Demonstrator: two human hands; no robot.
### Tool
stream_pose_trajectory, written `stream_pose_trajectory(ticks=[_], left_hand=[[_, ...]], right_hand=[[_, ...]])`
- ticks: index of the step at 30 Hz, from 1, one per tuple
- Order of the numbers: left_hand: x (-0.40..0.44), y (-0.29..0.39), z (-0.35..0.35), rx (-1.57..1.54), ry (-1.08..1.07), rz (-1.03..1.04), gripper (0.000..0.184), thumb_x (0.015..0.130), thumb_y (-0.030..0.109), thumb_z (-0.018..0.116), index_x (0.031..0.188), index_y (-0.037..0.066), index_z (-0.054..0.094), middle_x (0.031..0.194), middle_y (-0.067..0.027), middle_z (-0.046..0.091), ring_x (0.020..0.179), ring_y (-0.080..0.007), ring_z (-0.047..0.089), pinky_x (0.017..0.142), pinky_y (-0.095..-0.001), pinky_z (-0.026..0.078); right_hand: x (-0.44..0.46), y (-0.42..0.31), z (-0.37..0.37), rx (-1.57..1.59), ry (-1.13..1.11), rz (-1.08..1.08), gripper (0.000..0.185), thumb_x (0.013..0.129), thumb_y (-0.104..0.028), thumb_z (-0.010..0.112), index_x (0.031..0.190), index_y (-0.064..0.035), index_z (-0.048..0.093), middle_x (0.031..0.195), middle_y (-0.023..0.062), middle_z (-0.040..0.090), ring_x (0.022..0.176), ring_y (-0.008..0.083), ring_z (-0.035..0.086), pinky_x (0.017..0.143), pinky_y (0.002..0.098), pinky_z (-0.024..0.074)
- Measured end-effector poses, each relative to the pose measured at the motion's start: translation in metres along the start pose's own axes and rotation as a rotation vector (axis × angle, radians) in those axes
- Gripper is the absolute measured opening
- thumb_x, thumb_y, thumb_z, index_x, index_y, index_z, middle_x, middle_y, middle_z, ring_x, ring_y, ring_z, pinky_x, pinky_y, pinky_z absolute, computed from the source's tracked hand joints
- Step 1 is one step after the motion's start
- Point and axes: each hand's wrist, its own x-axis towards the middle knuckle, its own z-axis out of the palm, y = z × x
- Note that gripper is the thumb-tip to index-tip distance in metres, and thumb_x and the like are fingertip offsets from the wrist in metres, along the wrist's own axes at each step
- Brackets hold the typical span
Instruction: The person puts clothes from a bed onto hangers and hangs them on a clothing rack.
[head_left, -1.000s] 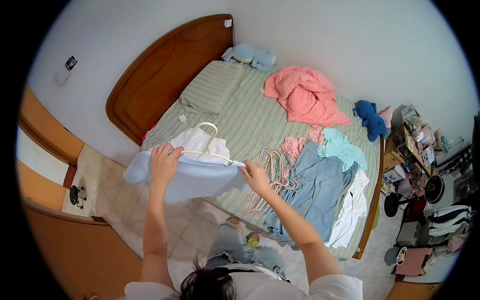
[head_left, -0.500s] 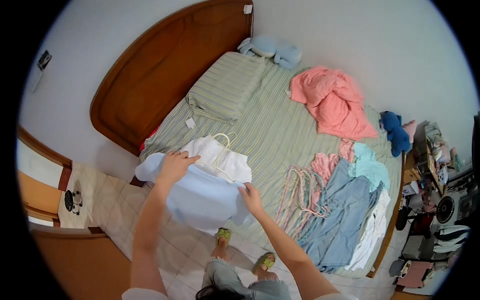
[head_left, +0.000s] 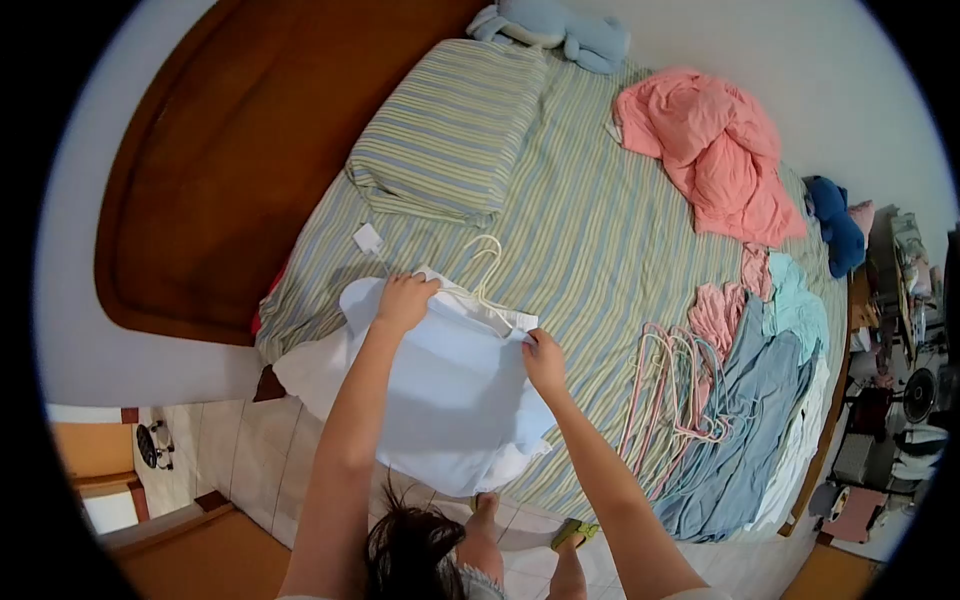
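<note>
While the left hand (head_left: 408,301) and the right hand (head_left: 544,363) each pinch the top edge of a light blue cloth garment (head_left: 450,388) beside a thin, curved cream hanger (head_left: 483,291), the garment is over a white cloth (head_left: 313,372) at the near side of the green-and-blue striped bed (head_left: 590,220).

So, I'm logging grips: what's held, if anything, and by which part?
The left hand and right hand hold a pale-blue cloth garment by its top edge, either side of a cream hanger's curved hook.
</note>
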Motion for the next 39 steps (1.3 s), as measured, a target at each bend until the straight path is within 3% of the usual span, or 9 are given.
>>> stream_pose_trajectory(ticks=[5,14,20,23,29,32,35,39], left_hand=[[0.028,-0.007,0.051,-0.009,-0.038,-0.06,0.019,0.077,0.004,0.052,0.092,0.013,0.061,0.093,-0.0068,0.06,0.098,-0.0266,0.053,0.081,-0.0436,0.041],[0.044,0.009,0.107,0.055,0.143,-0.181,0.022,0.074,0.004,0.054,0.094,0.012,0.06,0.093,-0.0057,0.058,0.095,-0.025,0.053,0.085,-0.042,0.04],[0.033,0.032,0.132,0.114,0.215,-0.146,0.031,0.074,0.004,0.056,0.104,0.01,0.056,0.107,-0.0062,0.053,0.102,-0.0253,0.049,0.086,-0.0435,0.038],[0.028,0.046,0.142,-0.026,0.285,-0.085,0.033,0.073,0.005,0.056,0.106,0.009,0.055,0.112,-0.0078,0.052,0.105,-0.0262,0.048,0.087,-0.045,0.037],[-0.002,0.11,0.105,-0.055,0.016,0.189,0.027,0.072,0.006,0.056,0.099,0.006,0.056,0.103,-0.009,0.054,0.1,-0.0274,0.05,0.079,-0.0423,0.042],[-0.013,0.16,0.091,-0.076,-0.014,0.29,0.022,0.073,0.007,0.055,0.094,0.005,0.056,0.097,-0.0091,0.055,0.097,-0.0271,0.052,0.073,-0.0406,0.044],[-0.018,0.219,0.078,-0.143,-0.122,0.283,0.025,0.071,0.006,0.058,0.096,0.006,0.054,0.099,-0.0084,0.054,0.096,-0.027,0.052,0.074,-0.0413,0.045],[-0.024,0.302,0.073,-0.232,-0.098,0.289,0.022,0.074,0.007,0.055,0.096,0.006,0.054,0.097,-0.0098,0.054,0.093,-0.029,0.053,0.074,-0.0423,0.045]], right_hand=[[0.02,0.026,0.022,-0.175,-0.016,0.0,0.018,0.074,-0.009,0.061,0.089,0.0001,0.06,0.087,0.0159,0.06,0.084,0.0342,0.057,0.072,0.0413,0.0462],[0.042,0.047,0.036,-0.247,-0.096,0.011,0.017,0.072,-0.009,0.063,0.088,-0.001,0.062,0.091,0.013,0.059,0.088,0.033,0.056,0.075,0.0418,0.0468],[0.039,0.058,0.051,-0.24,-0.033,-0.008,0.013,0.071,-0.006,0.061,0.084,-0.0044,0.061,0.09,0.0108,0.059,0.087,0.0326,0.056,0.073,0.0424,0.0475],[0.035,0.055,0.048,-0.242,-0.065,0.037,0.022,0.074,-0.008,0.061,0.095,-0.0036,0.059,0.097,0.0123,0.058,0.093,0.0334,0.055,0.078,0.0414,0.0465],[0.012,0.047,0.018,-0.144,-0.004,0.02,0.024,0.076,-0.006,0.056,0.1,-0.0054,0.057,0.1,0.0129,0.057,0.092,0.0344,0.055,0.077,0.0414,0.0466],[-0.006,0.048,-0.012,-0.147,0.046,-0.032,0.021,0.075,-0.005,0.055,0.096,-0.0058,0.058,0.093,0.0127,0.058,0.087,0.0326,0.057,0.073,0.041,0.0474],[-0.025,0.064,-0.049,-0.157,0.054,-0.074,0.019,0.074,-0.004,0.054,0.092,-0.0062,0.059,0.088,0.0122,0.058,0.084,0.0319,0.057,0.07,0.0411,0.0473],[-0.057,0.091,-0.119,-0.194,0.06,-0.065,0.013,0.075,-0.007,0.052,0.086,-0.0057,0.058,0.082,0.0129,0.057,0.08,0.0321,0.057,0.068,0.0413,0.0473]])
